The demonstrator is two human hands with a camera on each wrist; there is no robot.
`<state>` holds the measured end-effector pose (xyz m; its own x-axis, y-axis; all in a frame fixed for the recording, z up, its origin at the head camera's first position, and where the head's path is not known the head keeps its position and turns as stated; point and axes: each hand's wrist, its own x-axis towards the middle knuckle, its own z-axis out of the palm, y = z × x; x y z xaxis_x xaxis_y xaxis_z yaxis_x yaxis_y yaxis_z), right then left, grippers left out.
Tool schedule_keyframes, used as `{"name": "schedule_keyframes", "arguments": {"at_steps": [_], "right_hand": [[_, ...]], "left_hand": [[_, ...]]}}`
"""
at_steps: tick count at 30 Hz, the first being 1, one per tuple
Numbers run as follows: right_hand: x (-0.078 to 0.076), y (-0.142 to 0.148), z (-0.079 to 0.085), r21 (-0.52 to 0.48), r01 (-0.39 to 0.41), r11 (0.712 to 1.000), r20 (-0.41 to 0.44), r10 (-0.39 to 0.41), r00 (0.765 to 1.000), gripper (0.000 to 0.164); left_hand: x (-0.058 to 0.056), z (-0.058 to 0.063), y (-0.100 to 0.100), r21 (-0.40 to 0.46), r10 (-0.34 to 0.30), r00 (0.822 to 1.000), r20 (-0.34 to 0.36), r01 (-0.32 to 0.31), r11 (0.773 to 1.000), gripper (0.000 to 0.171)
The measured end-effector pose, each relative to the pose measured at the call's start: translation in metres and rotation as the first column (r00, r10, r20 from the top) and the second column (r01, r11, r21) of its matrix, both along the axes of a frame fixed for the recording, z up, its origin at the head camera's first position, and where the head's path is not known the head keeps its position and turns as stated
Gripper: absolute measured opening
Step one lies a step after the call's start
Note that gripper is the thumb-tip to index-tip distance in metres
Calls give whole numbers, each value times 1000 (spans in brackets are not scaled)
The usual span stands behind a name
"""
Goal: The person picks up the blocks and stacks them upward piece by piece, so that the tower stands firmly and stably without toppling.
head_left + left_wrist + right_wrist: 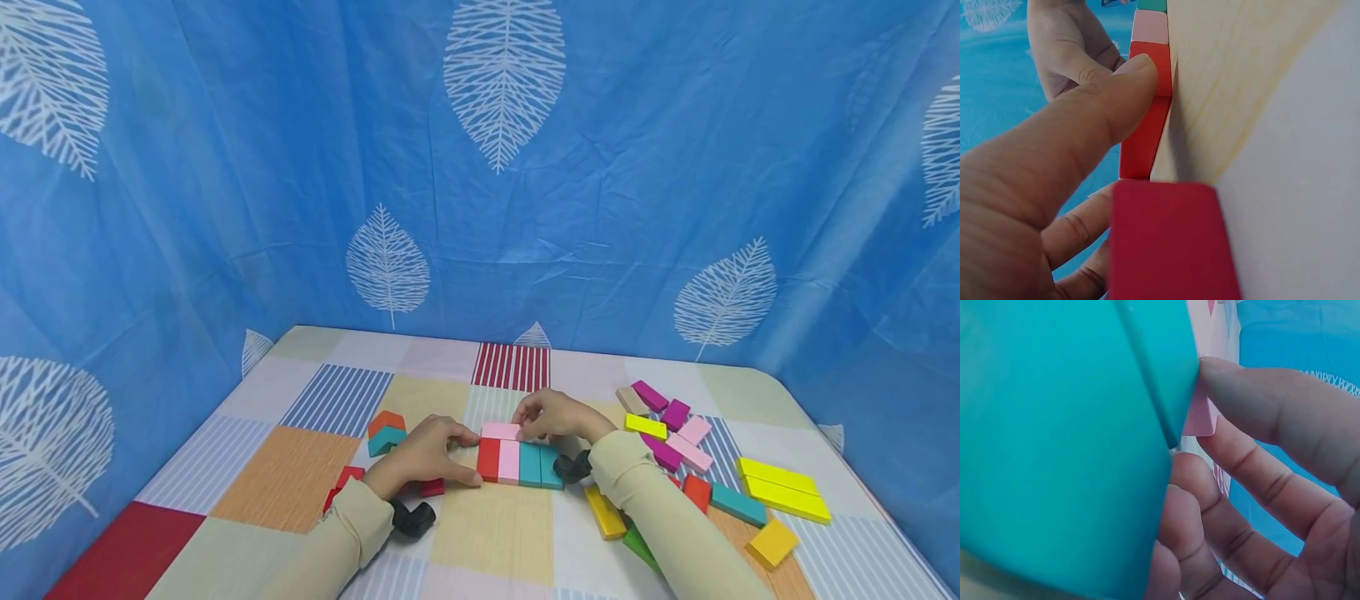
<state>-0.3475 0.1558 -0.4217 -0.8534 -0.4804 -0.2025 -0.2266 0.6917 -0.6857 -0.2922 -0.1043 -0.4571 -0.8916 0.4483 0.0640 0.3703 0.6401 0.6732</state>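
Note:
In the head view, a red block [488,460], a pink block [509,462] and two teal blocks [530,464] lie side by side in a row. Across the row's far left side lies another pink block [498,431]. My right hand [558,414] pinches this block's right end between thumb and finger; its other fingers curl beside the teal block [1066,437] in the right wrist view. My left hand [433,452] is at the row's left side. Its thumb [1129,94] touches the red block [1144,140] near the front corner, and its index finger reaches the far end.
Orange and teal blocks [387,439] and red blocks [349,476] lie beside the left hand. Right of the right arm are scattered yellow [784,490], magenta [649,395], pink, teal and red blocks. A yellow block [604,512] and a green one [640,546] lie near the right sleeve.

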Motion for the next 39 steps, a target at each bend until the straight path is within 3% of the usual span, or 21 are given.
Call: {"name": "schedule_keyframes", "arguments": {"at_steps": [6, 12, 19, 23, 27, 31, 39], "right_hand": [[2, 4, 2, 7, -23, 1000, 5, 23, 1000, 11], [5, 25, 6, -49, -38, 998, 14, 39, 999, 20], [11, 63, 7, -196, -78, 978, -63, 67, 996, 23], [19, 83, 8, -230, -49, 972, -108, 25, 994, 23], [30, 104, 10, -209, 18, 978, -129, -46, 991, 20], [39, 124, 13, -127, 97, 987, -128, -114, 985, 22], [39, 137, 14, 38, 178, 983, -154, -170, 973, 28]], "left_hand": [[0, 0, 2, -1, -1, 1000, -1, 1, 1000, 58], [1, 0, 0, -5, 2, 1000, -2, -2, 1000, 65], [1, -1, 0, 2, 27, 1000, 7, -27, 1000, 73], [3, 0, 1, -32, 30, 1000, 3, -30, 999, 76], [4, 0, 2, -51, 18, 1000, -5, -18, 999, 79], [4, 1, 2, -59, 4, 1000, -11, -5, 998, 80], [4, 3, 0, -63, -12, 1000, -16, 11, 998, 81]]}}
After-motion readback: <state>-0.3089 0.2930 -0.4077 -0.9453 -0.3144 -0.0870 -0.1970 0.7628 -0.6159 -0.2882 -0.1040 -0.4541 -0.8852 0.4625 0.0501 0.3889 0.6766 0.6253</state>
